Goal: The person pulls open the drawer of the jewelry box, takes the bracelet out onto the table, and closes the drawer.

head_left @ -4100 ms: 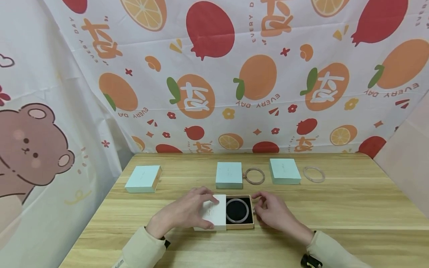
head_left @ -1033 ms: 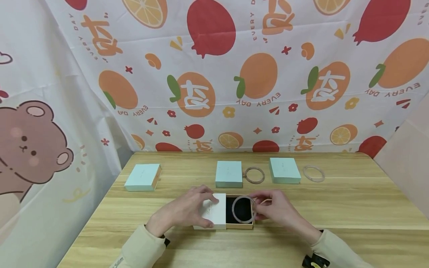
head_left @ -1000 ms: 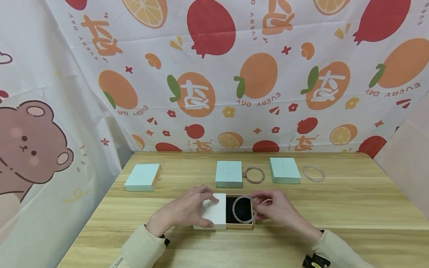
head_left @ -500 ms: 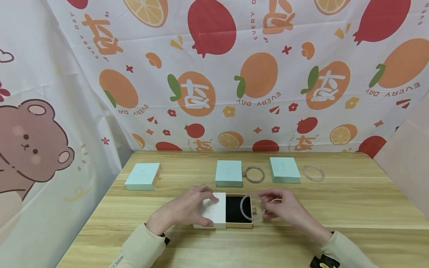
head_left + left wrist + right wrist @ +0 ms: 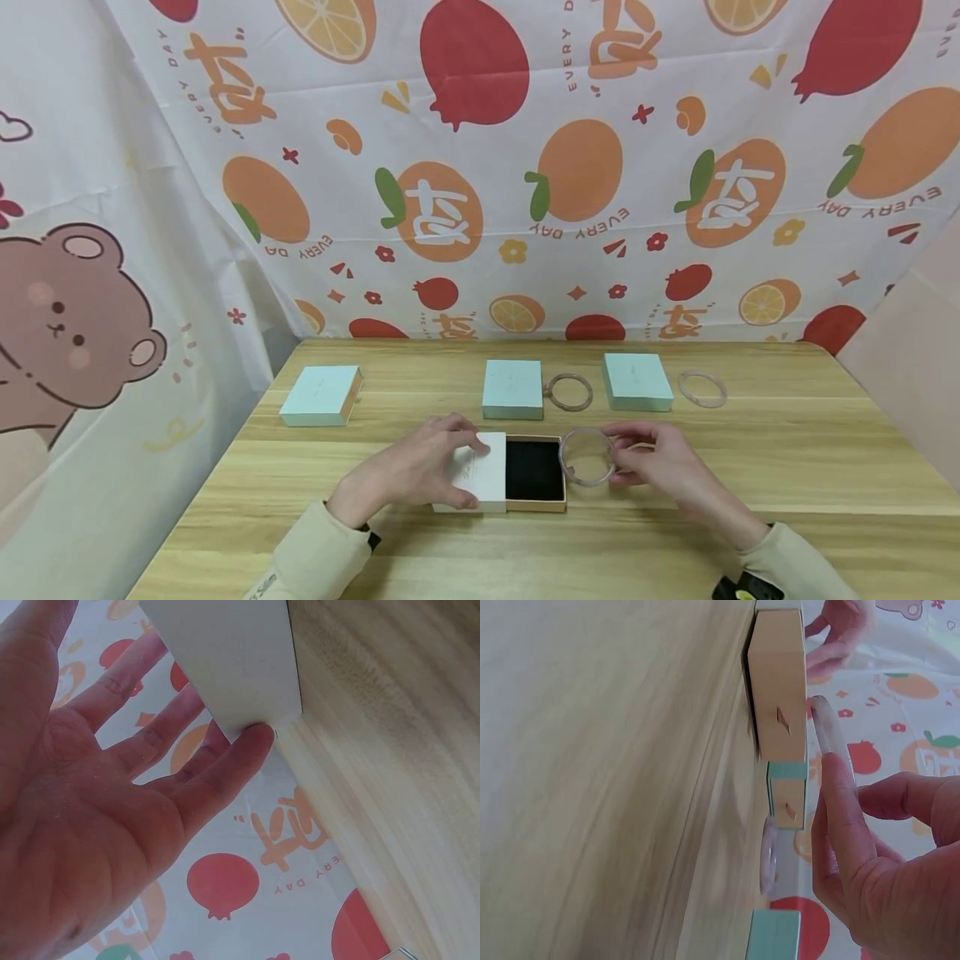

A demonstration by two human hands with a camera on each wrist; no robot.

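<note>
A white jewelry box [image 5: 491,483] lies near the front middle of the table, its tan drawer [image 5: 536,506] slid out to the right and a black pad [image 5: 533,471] bare inside. My left hand [image 5: 416,468] grips the box's outer sleeve from the left, thumb on the near side; the left wrist view has the thumb tip at a corner. Between thumb and fingers, my right hand [image 5: 663,462] pinches a translucent pale bangle [image 5: 562,454], raised just right of the drawer. The right wrist view shows the bangle [image 5: 828,727] edge-on above the table, beside the drawer's small pull tab [image 5: 783,720].
Farther back stand three pale mint boxes: one at left [image 5: 321,394], one in the middle [image 5: 512,388] and one at right [image 5: 637,381]. A brownish bangle [image 5: 572,408] lies beside the middle box, a pale bangle [image 5: 705,405] beside the right one. A fruit-print cloth [image 5: 562,275] hangs behind.
My right hand has lifted the bangle out of the drawer and carried it rightward, uncovering the black pad. The left hand stays on the box.
</note>
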